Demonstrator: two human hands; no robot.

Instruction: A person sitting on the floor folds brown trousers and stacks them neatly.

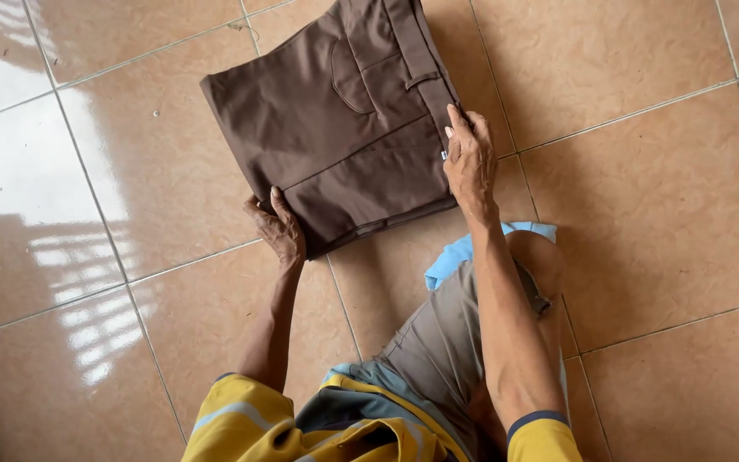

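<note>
Folded brown trousers (335, 128) on tiled floor (660, 197), left hand (280, 227) and right hand (470, 162) at edges

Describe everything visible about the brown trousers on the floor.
The brown trousers lie folded flat on the glossy tan floor tiles, woven-looking fabric, with a back pocket flap, belt loop and waistband showing. The left hand grips the near corner; the right hand presses the waistband edge.

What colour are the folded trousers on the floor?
The folded trousers are plain dark brown, seen in the head view.
</note>
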